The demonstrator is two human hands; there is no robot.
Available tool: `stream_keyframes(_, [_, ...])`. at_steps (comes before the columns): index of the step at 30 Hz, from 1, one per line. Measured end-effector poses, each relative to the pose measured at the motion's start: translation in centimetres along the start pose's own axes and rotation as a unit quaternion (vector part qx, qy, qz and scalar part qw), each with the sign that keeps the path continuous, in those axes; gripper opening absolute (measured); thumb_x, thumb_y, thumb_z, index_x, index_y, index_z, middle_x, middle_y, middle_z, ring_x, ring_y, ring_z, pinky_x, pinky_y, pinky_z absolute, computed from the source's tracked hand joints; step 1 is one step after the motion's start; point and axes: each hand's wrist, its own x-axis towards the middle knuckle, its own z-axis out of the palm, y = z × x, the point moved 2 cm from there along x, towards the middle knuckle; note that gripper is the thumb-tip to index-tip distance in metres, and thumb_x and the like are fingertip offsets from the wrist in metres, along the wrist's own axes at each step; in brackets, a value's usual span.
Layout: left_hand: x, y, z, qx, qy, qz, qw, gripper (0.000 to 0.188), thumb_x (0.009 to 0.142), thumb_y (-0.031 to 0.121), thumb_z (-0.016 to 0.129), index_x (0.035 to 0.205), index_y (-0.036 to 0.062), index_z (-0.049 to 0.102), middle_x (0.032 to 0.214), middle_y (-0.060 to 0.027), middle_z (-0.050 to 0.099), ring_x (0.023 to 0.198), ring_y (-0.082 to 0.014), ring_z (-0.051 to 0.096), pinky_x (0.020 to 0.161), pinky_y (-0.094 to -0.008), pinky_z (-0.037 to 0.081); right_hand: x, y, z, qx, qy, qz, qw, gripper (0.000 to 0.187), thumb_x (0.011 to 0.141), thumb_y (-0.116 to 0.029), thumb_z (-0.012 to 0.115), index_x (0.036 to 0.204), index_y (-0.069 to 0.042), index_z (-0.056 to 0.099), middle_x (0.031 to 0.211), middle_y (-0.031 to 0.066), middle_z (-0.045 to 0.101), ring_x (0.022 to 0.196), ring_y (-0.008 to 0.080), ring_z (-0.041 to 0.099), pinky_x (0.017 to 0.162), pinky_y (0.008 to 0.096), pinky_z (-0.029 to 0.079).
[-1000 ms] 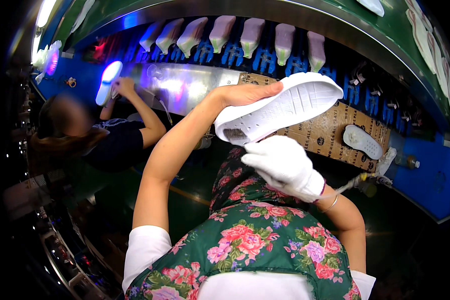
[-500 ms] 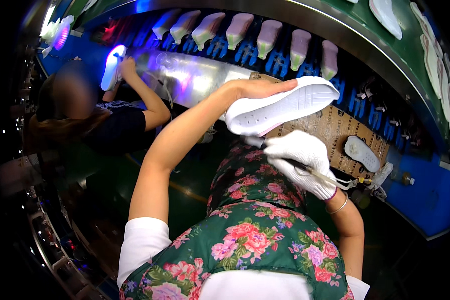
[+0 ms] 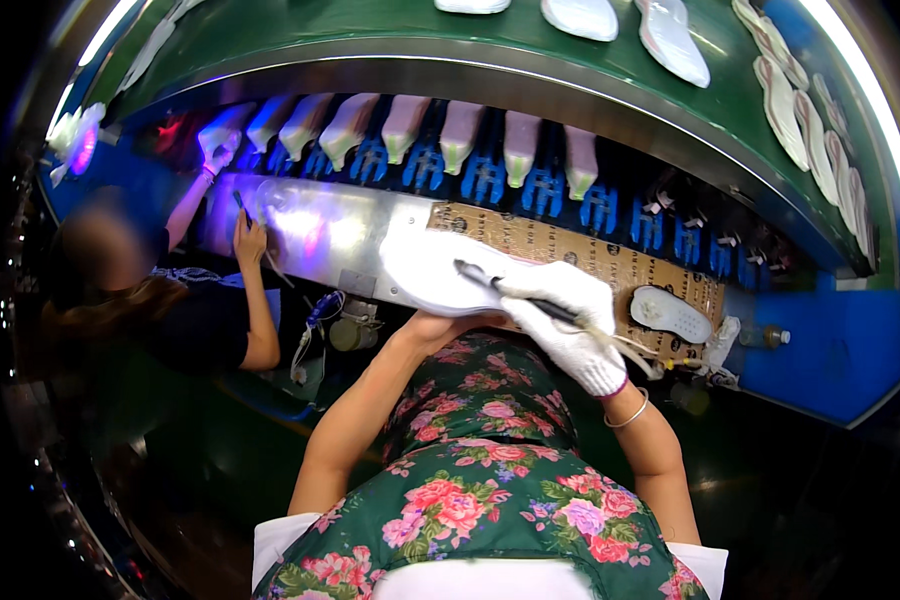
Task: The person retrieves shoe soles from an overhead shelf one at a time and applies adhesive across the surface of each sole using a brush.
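A white shoe sole (image 3: 420,270) lies tilted in front of me, its near end toward the left. My bare left hand (image 3: 445,328) grips it from beneath along the near edge; most of those fingers are hidden under the sole. In a white knit glove, my right hand (image 3: 570,315) is closed around a brush (image 3: 550,309) with a dark handle and a pale hose running off past the wrist. The brush's dark tip is over the sole's upper face, and seems to touch it. Glare washes out the surface detail there.
Beyond the sole, pink-and-green shoe forms (image 3: 460,140) stand on blue holders (image 3: 483,180). Another sole (image 3: 670,313) rests on brown printed cardboard (image 3: 610,262), near a bottle (image 3: 770,337). A green shelf (image 3: 370,40) carries white soles. At left, a co-worker (image 3: 200,310) reaches toward the forms.
The sole has come lower and left and been turned over, my left hand passing from its far side to beneath. The brush has moved onto it. The co-worker no longer holds up a sole.
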Motion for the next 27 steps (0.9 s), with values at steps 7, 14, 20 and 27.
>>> stream_keyframes(7, [-2.4, 2.8, 2.9, -0.313, -0.025, 0.083, 0.946, 0.087, 0.091, 0.069, 0.040, 0.150, 0.0057, 0.030, 0.146, -0.0187, 0.044, 0.131, -0.0325, 0.046, 0.112, -0.0434, 0.036, -0.9, -2.7, 0.9, -0.019, 0.002, -0.079, 0.997, 0.019, 0.075, -0.005, 0.077, 0.093, -0.010, 0.073, 0.090, 0.0081, 0.072, 0.079, 0.0249, 0.069, 0.072, 0.0334, 0.055])
stream_keyframes(14, [-0.8, 1.6, 3.9, -0.310, -0.102, 0.092, 0.941, 0.097, 0.074, 0.051, 0.068, 0.149, 0.0021, 0.028, 0.142, -0.0281, 0.040, 0.125, -0.0419, 0.047, 0.103, -0.0542, 0.042, -0.5, -3.6, -0.2, -0.032, 0.066, -0.074, 0.995, 0.019, 0.074, -0.001, 0.078, 0.092, -0.004, 0.073, 0.085, 0.0101, 0.072, 0.073, 0.0225, 0.068, 0.067, 0.0313, 0.053])
stream_keyframes(20, [0.4, 1.1, 7.0, -0.299, -0.111, 0.131, 0.939, 0.104, 0.072, 0.071, 0.067, 0.148, 0.0082, 0.032, 0.144, -0.0220, 0.040, 0.128, -0.0376, 0.047, 0.106, -0.0535, 0.041, -0.1, -4.5, -0.9, -0.086, 0.088, -0.085, 0.989, 0.019, 0.072, -0.002, 0.078, 0.091, -0.005, 0.073, 0.088, 0.0119, 0.073, 0.076, 0.0244, 0.070, 0.069, 0.0320, 0.054])
stream_keyframes(27, [1.0, 0.7, 8.6, -0.231, 0.002, 0.109, 0.967, 0.102, 0.075, 0.083, 0.050, 0.150, 0.0157, 0.030, 0.146, -0.0131, 0.043, 0.131, -0.0333, 0.046, 0.111, -0.0537, 0.037, 0.9, -4.3, -1.2, -0.122, 0.104, -0.096, 0.982, 0.023, 0.074, -0.001, 0.076, 0.097, -0.006, 0.074, 0.099, 0.0114, 0.073, 0.090, 0.0248, 0.069, 0.082, 0.0356, 0.053])
